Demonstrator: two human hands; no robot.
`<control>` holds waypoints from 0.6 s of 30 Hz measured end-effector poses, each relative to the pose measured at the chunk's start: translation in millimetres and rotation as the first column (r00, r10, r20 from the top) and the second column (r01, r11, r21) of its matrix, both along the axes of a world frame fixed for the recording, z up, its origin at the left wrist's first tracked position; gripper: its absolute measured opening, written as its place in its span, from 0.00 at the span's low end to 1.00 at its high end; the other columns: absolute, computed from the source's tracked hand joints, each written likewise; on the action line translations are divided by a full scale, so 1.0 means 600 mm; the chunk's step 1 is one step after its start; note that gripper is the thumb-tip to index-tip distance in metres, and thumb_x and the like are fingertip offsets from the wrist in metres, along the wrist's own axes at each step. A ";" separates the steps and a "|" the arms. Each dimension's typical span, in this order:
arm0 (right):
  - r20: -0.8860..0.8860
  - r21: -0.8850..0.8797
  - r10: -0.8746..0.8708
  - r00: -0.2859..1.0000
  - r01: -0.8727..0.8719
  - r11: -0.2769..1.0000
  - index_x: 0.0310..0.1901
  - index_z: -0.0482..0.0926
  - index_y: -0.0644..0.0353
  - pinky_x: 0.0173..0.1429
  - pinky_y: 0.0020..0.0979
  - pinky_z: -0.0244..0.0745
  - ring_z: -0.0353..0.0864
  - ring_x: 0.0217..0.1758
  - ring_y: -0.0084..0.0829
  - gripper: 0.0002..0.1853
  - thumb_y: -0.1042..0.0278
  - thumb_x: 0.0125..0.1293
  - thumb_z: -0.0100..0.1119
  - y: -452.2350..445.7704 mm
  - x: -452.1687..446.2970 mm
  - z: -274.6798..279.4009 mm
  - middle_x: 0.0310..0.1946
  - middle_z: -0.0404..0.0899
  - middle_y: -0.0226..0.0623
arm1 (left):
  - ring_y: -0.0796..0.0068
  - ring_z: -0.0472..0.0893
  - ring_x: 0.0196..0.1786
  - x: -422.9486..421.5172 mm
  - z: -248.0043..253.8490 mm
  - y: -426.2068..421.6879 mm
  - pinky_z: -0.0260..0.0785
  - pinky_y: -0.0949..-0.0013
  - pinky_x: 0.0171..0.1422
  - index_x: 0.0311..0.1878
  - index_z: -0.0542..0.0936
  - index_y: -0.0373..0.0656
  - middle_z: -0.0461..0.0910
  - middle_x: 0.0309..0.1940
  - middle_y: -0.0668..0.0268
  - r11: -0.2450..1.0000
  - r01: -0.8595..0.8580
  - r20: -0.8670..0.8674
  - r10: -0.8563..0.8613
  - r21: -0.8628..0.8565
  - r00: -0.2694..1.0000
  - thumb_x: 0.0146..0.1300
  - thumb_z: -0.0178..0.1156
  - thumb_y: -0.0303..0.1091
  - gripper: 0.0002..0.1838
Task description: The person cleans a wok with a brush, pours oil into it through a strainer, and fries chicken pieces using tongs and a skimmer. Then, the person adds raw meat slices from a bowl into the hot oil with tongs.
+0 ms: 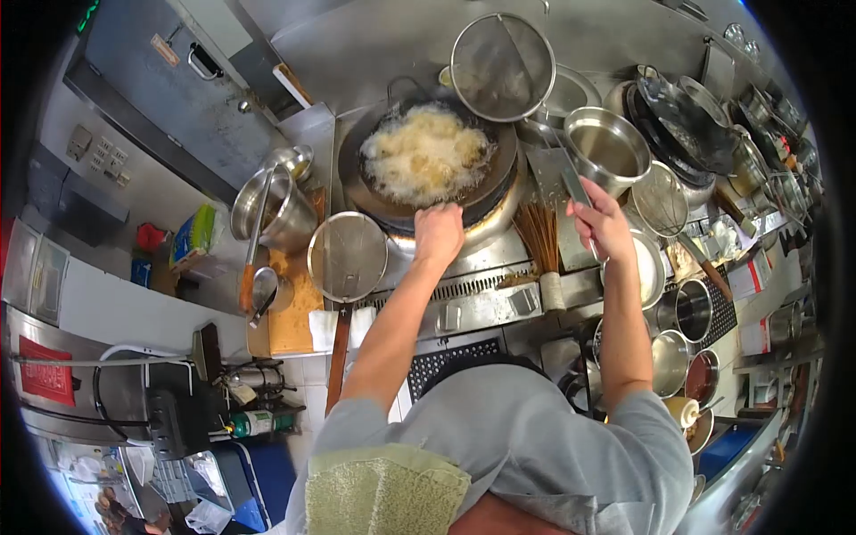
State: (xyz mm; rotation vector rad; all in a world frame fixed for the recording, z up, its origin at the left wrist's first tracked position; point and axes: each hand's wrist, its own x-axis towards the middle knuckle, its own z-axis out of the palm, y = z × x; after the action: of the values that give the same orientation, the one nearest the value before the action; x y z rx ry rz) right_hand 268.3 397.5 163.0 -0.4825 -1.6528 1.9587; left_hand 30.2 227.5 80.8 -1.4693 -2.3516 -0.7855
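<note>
Pale pieces of food [423,152] fry in bubbling, foaming oil inside a dark wok [499,183] on the burner. My left hand [440,234] is closed at the wok's near rim, knuckles up; what its fingers hold, if anything, is hidden. My right hand [608,227] grips a long metal handle, right of the wok. That handle runs up towards a large round mesh strainer [503,67], which is over the wok's far right side. Beside the right hand stands a metal pot [609,147] with liquid in it.
Left of the wok are a steel pot [272,214] and a second mesh strainer [348,257] with a wooden handle. A bamboo brush [540,241] lies on the stove front. Further right are another wok [682,120], a wire skimmer [660,198] and several metal containers.
</note>
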 end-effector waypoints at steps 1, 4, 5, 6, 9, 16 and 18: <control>0.016 0.009 -0.014 1.000 0.014 1.000 0.66 0.60 0.66 0.15 0.20 0.62 0.63 0.18 0.15 0.28 0.79 0.63 0.47 -0.001 0.001 0.000 0.32 0.74 0.34 | 0.51 0.78 0.35 -0.002 0.019 -0.014 0.66 0.51 0.42 0.28 0.76 0.39 0.79 0.27 0.54 1.000 0.021 -0.010 -0.021 0.000 1.000 0.64 0.51 0.35 0.12; 0.044 0.006 -0.015 0.999 0.015 1.000 0.67 0.58 0.66 0.15 0.21 0.62 0.63 0.18 0.16 0.30 0.79 0.62 0.48 0.002 -0.004 -0.012 0.33 0.74 0.34 | 0.51 0.78 0.35 -0.023 0.017 -0.025 0.65 0.51 0.44 0.28 0.77 0.39 0.79 0.28 0.53 0.996 0.059 0.013 -0.059 -0.068 0.998 0.64 0.51 0.34 0.12; 0.049 -0.007 -0.015 0.999 0.015 1.000 0.67 0.57 0.67 0.15 0.21 0.62 0.62 0.18 0.16 0.30 0.79 0.61 0.48 0.006 -0.009 -0.017 0.33 0.74 0.34 | 0.52 0.79 0.35 -0.026 0.007 -0.024 0.64 0.52 0.45 0.28 0.77 0.40 0.80 0.28 0.53 0.993 0.065 0.029 -0.063 -0.095 0.998 0.64 0.50 0.34 0.12; 0.048 -0.016 -0.016 0.999 0.017 1.000 0.68 0.57 0.67 0.15 0.21 0.62 0.62 0.18 0.16 0.31 0.79 0.61 0.48 0.009 -0.016 -0.019 0.33 0.74 0.35 | 0.51 0.79 0.35 -0.025 0.003 -0.021 0.64 0.52 0.45 0.28 0.77 0.39 0.80 0.28 0.53 0.994 0.043 0.046 -0.038 -0.104 0.998 0.64 0.50 0.34 0.12; 0.091 0.033 -0.017 0.996 0.014 0.999 0.68 0.54 0.69 0.16 0.22 0.63 0.63 0.19 0.17 0.33 0.79 0.60 0.48 0.012 -0.028 -0.025 0.33 0.73 0.36 | 0.50 0.78 0.35 -0.009 0.006 -0.016 0.64 0.51 0.44 0.27 0.77 0.39 0.80 0.28 0.53 0.998 0.002 0.037 0.000 -0.055 0.999 0.64 0.50 0.34 0.12; 0.262 0.248 0.000 0.965 -0.067 0.966 0.60 0.68 0.64 0.16 0.20 0.60 0.63 0.17 0.14 0.23 0.79 0.60 0.47 0.062 -0.085 -0.021 0.28 0.72 0.29 | 0.48 0.77 0.35 -0.017 0.007 -0.017 0.63 0.51 0.42 0.27 0.75 0.40 0.77 0.26 0.54 0.997 0.054 0.095 -0.048 -0.058 0.994 0.65 0.51 0.34 0.12; 0.298 0.283 0.008 0.954 -0.097 0.954 0.59 0.68 0.64 0.16 0.20 0.60 0.63 0.16 0.14 0.23 0.79 0.60 0.47 0.077 -0.096 -0.017 0.28 0.71 0.29 | 0.49 0.77 0.36 -0.014 0.005 -0.017 0.63 0.50 0.42 0.27 0.75 0.40 0.78 0.27 0.54 0.998 0.041 0.089 -0.036 -0.048 0.995 0.65 0.50 0.34 0.12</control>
State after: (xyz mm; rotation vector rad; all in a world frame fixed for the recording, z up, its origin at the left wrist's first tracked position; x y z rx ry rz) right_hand 210.9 443.7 152.7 -0.6421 -2.1238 1.6945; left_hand 21.7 217.2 83.9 -1.5342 -2.4306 -0.8238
